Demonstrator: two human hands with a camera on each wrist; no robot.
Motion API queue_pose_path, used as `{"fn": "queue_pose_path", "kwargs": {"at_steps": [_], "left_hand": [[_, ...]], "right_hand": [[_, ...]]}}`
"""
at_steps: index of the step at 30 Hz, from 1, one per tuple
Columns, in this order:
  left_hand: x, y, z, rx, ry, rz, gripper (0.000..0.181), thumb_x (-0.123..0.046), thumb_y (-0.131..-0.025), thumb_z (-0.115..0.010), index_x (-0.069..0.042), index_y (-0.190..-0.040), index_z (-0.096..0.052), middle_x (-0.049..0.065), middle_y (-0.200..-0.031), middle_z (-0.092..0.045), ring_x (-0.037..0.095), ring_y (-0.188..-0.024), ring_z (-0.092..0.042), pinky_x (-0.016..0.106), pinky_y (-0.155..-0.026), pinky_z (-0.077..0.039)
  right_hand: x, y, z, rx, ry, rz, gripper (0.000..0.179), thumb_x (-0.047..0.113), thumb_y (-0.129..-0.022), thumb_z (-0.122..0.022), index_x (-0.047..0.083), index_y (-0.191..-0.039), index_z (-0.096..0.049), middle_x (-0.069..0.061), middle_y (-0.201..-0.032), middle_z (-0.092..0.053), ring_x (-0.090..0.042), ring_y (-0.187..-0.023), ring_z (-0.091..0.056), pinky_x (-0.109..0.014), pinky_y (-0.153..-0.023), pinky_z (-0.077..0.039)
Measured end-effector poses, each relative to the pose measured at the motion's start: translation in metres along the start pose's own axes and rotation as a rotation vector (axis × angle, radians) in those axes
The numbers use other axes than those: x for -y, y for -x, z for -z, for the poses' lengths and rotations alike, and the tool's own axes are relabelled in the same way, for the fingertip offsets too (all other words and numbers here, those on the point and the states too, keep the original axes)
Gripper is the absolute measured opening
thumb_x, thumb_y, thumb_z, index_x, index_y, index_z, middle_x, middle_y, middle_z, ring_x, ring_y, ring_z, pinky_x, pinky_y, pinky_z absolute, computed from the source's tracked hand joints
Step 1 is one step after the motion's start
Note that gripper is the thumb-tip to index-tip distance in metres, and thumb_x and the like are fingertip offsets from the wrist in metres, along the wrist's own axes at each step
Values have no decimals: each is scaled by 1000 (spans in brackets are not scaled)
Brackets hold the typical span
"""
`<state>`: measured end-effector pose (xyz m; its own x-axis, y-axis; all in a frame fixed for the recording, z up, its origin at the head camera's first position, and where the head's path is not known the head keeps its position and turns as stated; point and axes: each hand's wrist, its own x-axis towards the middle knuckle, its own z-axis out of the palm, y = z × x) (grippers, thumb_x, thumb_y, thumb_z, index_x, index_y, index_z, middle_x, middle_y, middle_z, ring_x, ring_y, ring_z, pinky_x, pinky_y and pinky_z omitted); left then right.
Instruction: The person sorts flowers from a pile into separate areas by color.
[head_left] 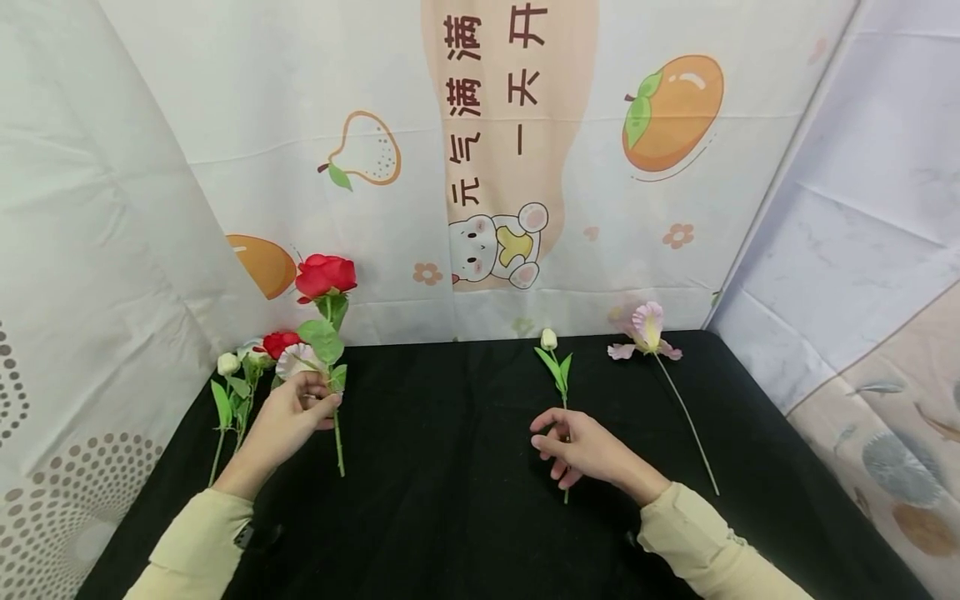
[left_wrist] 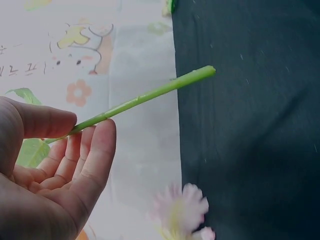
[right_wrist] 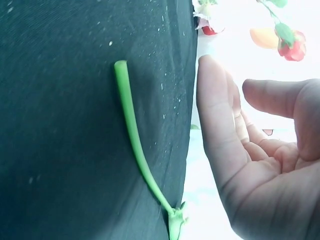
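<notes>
Red rose point(head_left: 322, 340) pinched in left hand point(head_left: 296, 417); right hand point(head_left: 581, 450) parted near tulip point(head_left: 558, 377); backdrop point(head_left: 300, 75) reads 元气满满.

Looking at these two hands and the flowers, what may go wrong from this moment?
The left hand pinches the red rose only by its stem, so it might tip. In the head view, the rose overlaps the pale ruffled flower, so the two might snag. The right hand is over the white tulip, not gripping it, and might nudge it.
</notes>
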<state>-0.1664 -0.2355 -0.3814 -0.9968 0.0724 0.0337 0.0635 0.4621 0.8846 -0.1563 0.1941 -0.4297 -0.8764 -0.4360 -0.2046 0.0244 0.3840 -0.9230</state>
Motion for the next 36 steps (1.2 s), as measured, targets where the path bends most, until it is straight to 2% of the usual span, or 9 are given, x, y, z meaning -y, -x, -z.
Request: {"fn": "queue_pose_path", "kwargs": {"at_steps": [7,14,19,26,30,36], "left_hand": [[-14,-10,-22,30,86,-33,39,-10,-101,-64,12,-127,-47,22,-113,-56,20,-90,-67,37,-75,-62],[-25,-21,-45,65,152,-65,37,-9,-100,-65,11,-126,-48,22,-111,-57,32,-92,-67,39,-76,-62],[-30,-27,-65,93,203,-52,40,-9,-99,-66,12,-128,-49,22,-113,-59,25,-91,-68,36,-77,-61],[-42,-27,-91,159,342,-27,39,-8,-98,-68,10,-127,-48,20,-111,-60,25,-89,-70,36,-77,-61],[-50,-25,-100,187,363,-43,36,-8,-98,-68,8,-125,-49,18,-108,-61,22,-85,-70,36,-77,-61],[-54,-26,-109,210,375,-60,34,-7,-98,-67,8,-123,-50,15,-104,-62,20,-82,-69,36,-77,-62]], "right_hand": [[5,-5,-9,43,-11,-2,33,21,-102,-63,-4,-124,-59,-25,-93,-65,-25,-63,-66,-41,-56,-61],[12,-9,-16,89,-30,6,35,22,-103,-63,-4,-125,-59,-23,-97,-66,-29,-70,-68,-41,-60,-61],[19,-16,-25,112,-19,50,35,21,-102,-64,-6,-125,-60,-21,-101,-69,-31,-82,-71,-41,-65,-62],[32,-26,-48,173,-20,89,35,21,-101,-65,-5,-125,-63,-17,-105,-71,-29,-92,-71,-39,-69,-62],[38,-27,-58,197,-10,114,33,20,-102,-65,-4,-124,-65,-15,-103,-72,-27,-89,-72,-38,-68,-62],[42,-32,-66,168,-11,125,28,20,-102,-65,-2,-119,-68,-14,-99,-74,-27,-84,-73,-37,-67,-62]]}}
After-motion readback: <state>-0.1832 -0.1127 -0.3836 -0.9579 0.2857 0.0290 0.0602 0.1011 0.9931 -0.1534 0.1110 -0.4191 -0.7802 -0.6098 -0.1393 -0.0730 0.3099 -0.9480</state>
